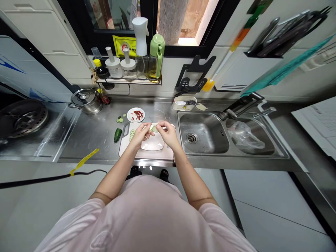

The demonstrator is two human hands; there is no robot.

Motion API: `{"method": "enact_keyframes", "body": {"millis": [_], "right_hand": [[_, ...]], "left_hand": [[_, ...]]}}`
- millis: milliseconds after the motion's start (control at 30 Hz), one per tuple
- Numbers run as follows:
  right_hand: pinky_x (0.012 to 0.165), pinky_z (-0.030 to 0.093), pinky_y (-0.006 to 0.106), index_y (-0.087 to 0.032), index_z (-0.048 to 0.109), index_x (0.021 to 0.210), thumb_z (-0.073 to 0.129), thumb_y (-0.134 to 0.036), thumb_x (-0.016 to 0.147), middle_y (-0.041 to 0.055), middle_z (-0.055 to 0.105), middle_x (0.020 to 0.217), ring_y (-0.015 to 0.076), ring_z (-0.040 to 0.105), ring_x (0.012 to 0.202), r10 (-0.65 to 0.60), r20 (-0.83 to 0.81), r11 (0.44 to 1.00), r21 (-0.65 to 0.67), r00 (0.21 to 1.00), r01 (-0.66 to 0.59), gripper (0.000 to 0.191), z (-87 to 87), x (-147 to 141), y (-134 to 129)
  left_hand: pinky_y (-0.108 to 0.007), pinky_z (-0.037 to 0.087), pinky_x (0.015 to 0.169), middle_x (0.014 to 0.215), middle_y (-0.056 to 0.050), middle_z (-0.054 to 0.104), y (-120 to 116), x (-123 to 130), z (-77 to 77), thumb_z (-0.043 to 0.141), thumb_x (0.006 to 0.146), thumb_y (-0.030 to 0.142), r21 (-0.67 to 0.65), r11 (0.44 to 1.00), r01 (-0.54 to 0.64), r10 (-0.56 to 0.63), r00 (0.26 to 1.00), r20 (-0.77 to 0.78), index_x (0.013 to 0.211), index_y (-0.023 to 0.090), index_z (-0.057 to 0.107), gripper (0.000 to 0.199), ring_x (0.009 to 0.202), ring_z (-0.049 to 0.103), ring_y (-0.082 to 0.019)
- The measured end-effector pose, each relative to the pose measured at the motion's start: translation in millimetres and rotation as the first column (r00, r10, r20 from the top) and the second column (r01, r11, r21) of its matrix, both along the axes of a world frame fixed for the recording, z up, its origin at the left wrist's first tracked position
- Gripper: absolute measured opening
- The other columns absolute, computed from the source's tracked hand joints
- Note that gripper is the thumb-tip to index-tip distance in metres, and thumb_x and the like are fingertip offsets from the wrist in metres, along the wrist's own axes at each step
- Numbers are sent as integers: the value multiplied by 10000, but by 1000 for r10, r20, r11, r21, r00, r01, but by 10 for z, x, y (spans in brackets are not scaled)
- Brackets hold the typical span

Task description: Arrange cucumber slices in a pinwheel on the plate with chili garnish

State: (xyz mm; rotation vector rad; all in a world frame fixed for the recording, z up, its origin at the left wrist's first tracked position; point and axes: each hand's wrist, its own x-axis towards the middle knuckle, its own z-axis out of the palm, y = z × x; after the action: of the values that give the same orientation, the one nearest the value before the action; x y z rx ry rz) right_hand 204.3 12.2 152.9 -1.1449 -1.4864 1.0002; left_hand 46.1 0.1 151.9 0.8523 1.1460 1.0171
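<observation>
A pale pink T-shirt (141, 217) fills the bottom of the view, with two bare forearms reaching over the front edge of a stainless steel counter (86, 140). A steel double sink (202, 134) runs along the counter's right part, and a lidded steel pot (86, 100) stands toward its back left corner. Near the front edge lies a white cutting board (154, 155) bearing a shallow white dish (152, 142). Above the dish, the left hand (140, 134) and right hand (168, 133) close together, fingers pinching a pale green cucumber slice (154, 129). Cut slices (132, 135) lie in a row at the board's left end, while a dark green cucumber piece (118, 135), still unsliced, rests on the steel just left of the board. Behind it, a white plate (130, 117) holds chopped red chili (138, 115), with cucumber scraps (120, 119) beside it.
</observation>
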Motion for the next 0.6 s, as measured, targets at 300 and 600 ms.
{"method": "enact_keyframes", "body": {"millis": [300,600], "right_hand": [[620,439,249,-192,626,776,580,-462,843,28,654,814,154,588,786,33,27,999,13,999,-33,282,-7,54,-27],[677,433,268,-197,635,758,577,-415,838,33,631,814,174,571,843,37,159,997,57,987,-47,240,-72,128,-18]], "left_hand": [[-143,213,424,791,-7,667,40,36,49,742,693,497,-59,998,9,-7,999,31,1134,235,565,543,539,490,-44],[-168,217,453,684,27,626,75,126,51,781,635,358,-20,1000,-21,20,999,-49,1115,235,587,533,566,491,-68]]}}
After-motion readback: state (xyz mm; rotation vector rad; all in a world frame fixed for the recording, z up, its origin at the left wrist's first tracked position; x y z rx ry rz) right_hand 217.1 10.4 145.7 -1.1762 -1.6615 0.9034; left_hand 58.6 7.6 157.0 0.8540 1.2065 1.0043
